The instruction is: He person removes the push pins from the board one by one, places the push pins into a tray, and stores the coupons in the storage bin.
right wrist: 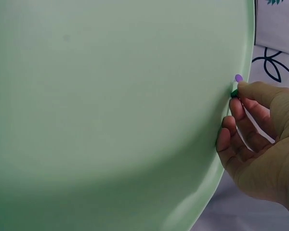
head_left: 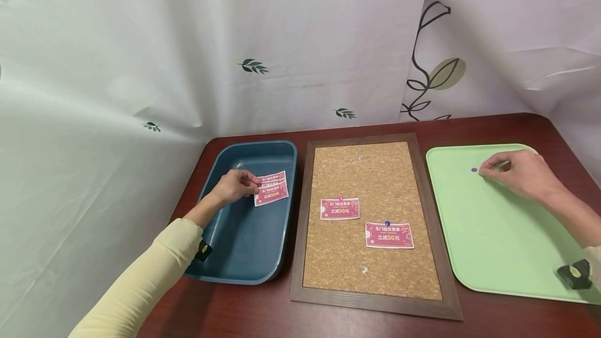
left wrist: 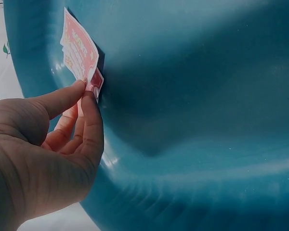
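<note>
In the blue tub, my left hand (head_left: pixel 235 186) pinches the near edge of a pink-and-white paper coupon (head_left: pixel 271 194) between thumb and fingertips. More coupons overlap behind it, and in the left wrist view the coupon (left wrist: pixel 81 48) tilts up from the fingertips. Over the far part of the green tray, my right hand (head_left: pixel 516 171) has its thumb and index fingertip closed around a small green pushpin (right wrist: pixel 234 94), partly hidden by the fingers. A purple pushpin (right wrist: pixel 238 77) shows just beyond the thumb tip, with something whitish beside it.
The blue tub (head_left: pixel 244 244) stands left of a wood-framed corkboard (head_left: pixel 366 176). Two coupons hang there, one under a pink pushpin (head_left: pixel 340 198), one under a blue pushpin (head_left: pixel 387 224). The green tray (head_left: pixel 488 233) lies right. Printed curtain (head_left: pixel 300 40) hangs behind the table.
</note>
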A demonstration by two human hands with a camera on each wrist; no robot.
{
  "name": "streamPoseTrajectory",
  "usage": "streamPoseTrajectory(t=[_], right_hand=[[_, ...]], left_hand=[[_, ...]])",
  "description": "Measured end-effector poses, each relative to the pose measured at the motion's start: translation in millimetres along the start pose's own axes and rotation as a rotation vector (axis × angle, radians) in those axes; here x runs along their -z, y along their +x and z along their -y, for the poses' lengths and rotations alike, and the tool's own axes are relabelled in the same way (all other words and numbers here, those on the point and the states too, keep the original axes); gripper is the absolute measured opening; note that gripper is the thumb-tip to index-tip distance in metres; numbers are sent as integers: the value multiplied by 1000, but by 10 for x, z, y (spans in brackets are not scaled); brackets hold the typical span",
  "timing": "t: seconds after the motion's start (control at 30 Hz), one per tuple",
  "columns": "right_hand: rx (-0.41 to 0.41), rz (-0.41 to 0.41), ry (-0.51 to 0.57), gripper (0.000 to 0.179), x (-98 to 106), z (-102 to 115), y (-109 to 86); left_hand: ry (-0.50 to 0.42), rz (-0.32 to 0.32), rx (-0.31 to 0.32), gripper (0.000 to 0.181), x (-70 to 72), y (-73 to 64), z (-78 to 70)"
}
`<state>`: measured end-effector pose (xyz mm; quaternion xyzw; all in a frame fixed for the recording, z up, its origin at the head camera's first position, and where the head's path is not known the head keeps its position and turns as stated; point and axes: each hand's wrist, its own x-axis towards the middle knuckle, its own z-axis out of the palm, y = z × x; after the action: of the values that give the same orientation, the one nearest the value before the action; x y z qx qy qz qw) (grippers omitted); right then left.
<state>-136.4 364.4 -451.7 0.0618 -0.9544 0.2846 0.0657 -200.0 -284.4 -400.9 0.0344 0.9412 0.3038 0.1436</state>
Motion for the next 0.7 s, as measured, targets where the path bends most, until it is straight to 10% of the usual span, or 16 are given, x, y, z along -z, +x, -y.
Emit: streamPoseTrajectory(t=[0.7], right_hand=[[-76, -19, 49, 21, 59, 59, 19]], left_hand=[[32, -73, -16, 21, 197, 86, -182]])
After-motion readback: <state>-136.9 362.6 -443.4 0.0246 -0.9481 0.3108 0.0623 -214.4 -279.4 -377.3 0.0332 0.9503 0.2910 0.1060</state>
